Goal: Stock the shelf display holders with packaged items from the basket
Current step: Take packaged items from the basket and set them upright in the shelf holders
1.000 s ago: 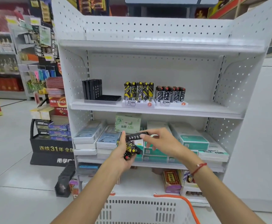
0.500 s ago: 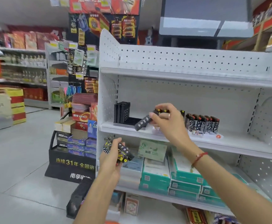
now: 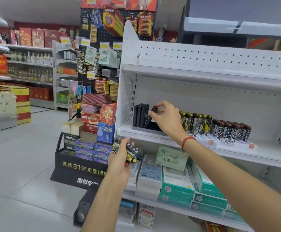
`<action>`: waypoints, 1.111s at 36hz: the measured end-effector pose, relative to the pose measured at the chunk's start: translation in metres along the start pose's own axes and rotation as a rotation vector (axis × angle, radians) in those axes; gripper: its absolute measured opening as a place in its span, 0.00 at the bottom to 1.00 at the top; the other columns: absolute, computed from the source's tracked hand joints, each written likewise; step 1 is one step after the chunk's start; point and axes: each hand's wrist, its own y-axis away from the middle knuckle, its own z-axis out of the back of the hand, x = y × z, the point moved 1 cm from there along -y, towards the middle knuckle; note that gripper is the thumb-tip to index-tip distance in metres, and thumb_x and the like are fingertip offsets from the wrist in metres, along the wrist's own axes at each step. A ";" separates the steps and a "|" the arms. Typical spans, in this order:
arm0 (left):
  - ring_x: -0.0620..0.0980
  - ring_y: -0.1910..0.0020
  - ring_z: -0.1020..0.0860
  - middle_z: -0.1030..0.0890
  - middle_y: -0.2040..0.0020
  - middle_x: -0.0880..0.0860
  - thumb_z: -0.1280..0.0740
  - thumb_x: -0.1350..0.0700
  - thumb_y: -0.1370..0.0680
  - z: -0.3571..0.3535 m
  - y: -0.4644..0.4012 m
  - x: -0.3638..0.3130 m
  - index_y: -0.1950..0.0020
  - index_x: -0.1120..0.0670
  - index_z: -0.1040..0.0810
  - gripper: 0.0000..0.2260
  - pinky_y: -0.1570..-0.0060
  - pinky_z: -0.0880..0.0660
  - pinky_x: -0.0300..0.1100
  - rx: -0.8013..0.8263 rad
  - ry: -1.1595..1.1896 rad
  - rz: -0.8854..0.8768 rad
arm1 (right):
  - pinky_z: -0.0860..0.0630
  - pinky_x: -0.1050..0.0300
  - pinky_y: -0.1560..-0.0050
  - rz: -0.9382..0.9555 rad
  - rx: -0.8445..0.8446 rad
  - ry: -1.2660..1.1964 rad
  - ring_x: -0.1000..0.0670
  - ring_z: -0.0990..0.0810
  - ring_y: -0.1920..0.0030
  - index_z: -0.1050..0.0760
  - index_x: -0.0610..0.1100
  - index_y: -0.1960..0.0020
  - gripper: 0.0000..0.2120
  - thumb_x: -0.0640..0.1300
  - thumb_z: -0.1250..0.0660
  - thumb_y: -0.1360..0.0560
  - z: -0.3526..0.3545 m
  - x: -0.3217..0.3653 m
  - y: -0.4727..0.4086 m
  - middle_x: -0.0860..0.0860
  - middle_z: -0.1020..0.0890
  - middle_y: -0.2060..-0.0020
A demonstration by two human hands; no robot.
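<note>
Pinching a small black pack (image 3: 153, 109) at its upper end, right hand (image 3: 167, 118) above the black holder (image 3: 142, 116) on the shelf (image 3: 153, 133) — light, rigid, probably slick. Left hand (image 3: 122, 158) curled round spare packs (image 3: 131, 152). Tight slots, upright close left; open room above.

Slim black packaged item (image 3: 153, 109), tilted, pinched above black slotted display holder (image 3: 142, 117) at shelf's left end. Bundle of black-and-yellow items (image 3: 131, 153) gripped lower down, before the shelf edge.
</note>
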 end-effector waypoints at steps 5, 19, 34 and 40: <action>0.48 0.59 0.20 0.19 0.50 0.56 0.26 0.52 0.29 0.000 -0.001 -0.003 0.31 0.60 0.31 0.30 0.64 0.25 0.42 0.012 0.011 -0.002 | 0.22 0.49 0.45 0.047 0.186 -0.052 0.48 0.19 0.52 0.31 0.46 0.41 0.16 0.40 0.30 0.26 -0.004 0.009 0.008 0.46 0.18 0.51; 0.49 0.56 0.20 0.20 0.47 0.57 0.26 0.51 0.30 -0.004 0.001 -0.007 0.32 0.60 0.30 0.30 0.62 0.25 0.41 0.041 0.056 -0.036 | 0.22 0.43 0.51 -0.042 0.071 0.163 0.41 0.20 0.53 0.33 0.40 0.46 0.18 0.43 0.27 0.28 -0.012 -0.013 -0.047 0.41 0.19 0.54; 0.45 0.64 0.23 0.18 0.61 0.52 0.29 0.54 0.26 -0.008 0.008 -0.020 0.57 0.57 0.24 0.08 0.59 0.26 0.40 0.047 0.086 -0.034 | 0.23 0.48 0.48 -0.026 0.244 0.189 0.44 0.20 0.52 0.31 0.42 0.45 0.18 0.43 0.26 0.29 -0.016 -0.014 -0.063 0.43 0.18 0.54; 0.45 0.63 0.22 0.19 0.61 0.51 0.30 0.54 0.26 -0.006 0.009 -0.025 0.56 0.56 0.24 0.07 0.56 0.25 0.41 0.052 0.083 -0.044 | 0.21 0.49 0.48 -0.035 0.366 0.203 0.45 0.17 0.55 0.31 0.41 0.46 0.17 0.41 0.27 0.29 -0.011 -0.013 -0.065 0.42 0.17 0.56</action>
